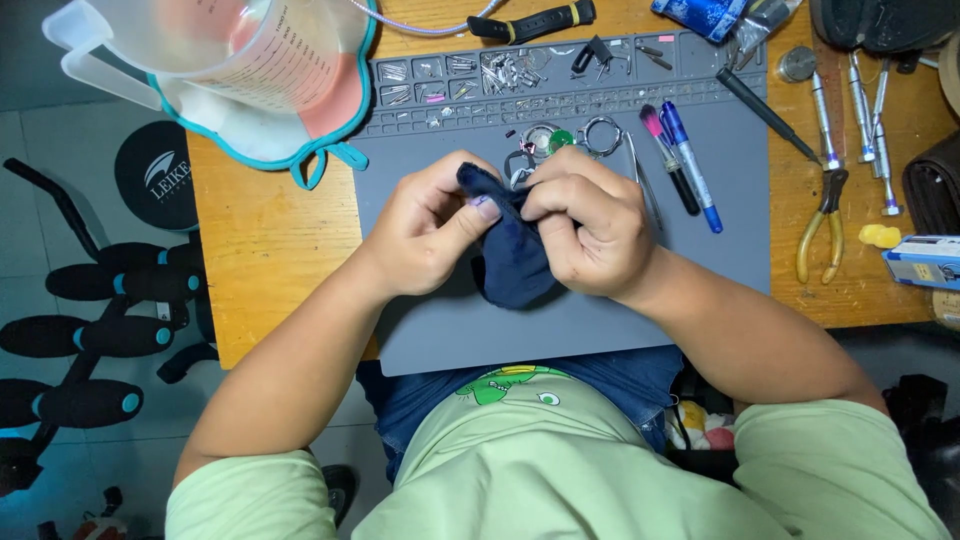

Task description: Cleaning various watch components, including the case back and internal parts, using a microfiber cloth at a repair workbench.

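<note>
Both my hands meet over the grey mat's [420,330] middle: left hand [425,235] and right hand [585,235] pinch the dark blue cloth [510,265] between them, its length hanging toward the mat's near edge.

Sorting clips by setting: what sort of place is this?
Probably a small-repair hobby bench: a grey work mat with trays of tiny screws, yellow-handled pliers and precision screwdrivers on a wooden table.
</note>
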